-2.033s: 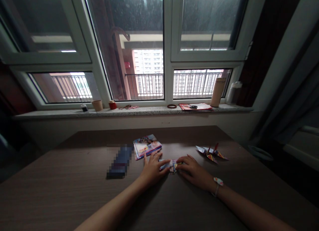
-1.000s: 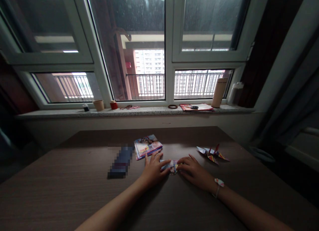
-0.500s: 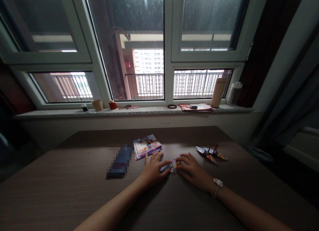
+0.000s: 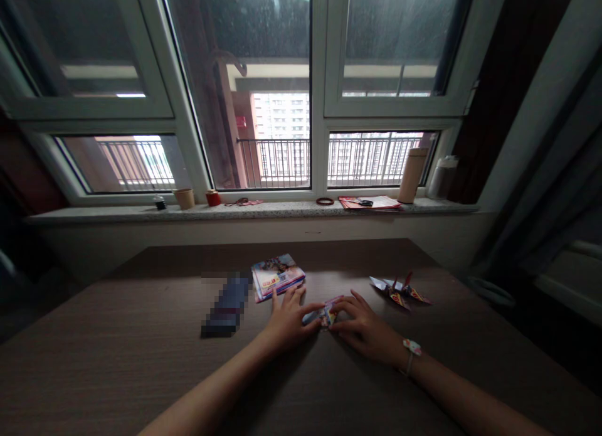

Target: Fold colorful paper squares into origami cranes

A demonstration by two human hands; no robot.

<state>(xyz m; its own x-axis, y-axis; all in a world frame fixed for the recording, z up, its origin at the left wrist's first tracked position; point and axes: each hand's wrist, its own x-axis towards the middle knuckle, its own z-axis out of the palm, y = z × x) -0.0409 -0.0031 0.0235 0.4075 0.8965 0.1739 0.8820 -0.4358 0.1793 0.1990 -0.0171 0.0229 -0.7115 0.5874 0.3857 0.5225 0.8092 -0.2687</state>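
A small folded piece of colourful printed paper [image 4: 326, 313] lies on the table between my hands. My left hand [image 4: 286, 320] holds its left side between thumb and index finger, while the other fingers stretch out near a stack of printed paper squares [image 4: 278, 278]. At the paper's right side, my right hand [image 4: 365, 326] grips with thumb and fingers, hiding part of it. A bracelet [image 4: 412, 348] sits on my right wrist. To the right stand folded paper cranes [image 4: 397, 292] of similar printed paper, their wings spread.
A dark pixelated object [image 4: 226, 307] lies left of the stack on the brown table [image 4: 117, 342]. On the windowsill [image 4: 282, 209] stand a paper cup [image 4: 184, 199], a red spool [image 4: 213, 198], a bracelet [image 4: 324, 201], scissors [image 4: 365, 202] on red papers and a tan bottle [image 4: 412, 175].
The right part of the folded paper now stands up slightly under my right fingers, which have shifted a little. My left hand stays almost in place.
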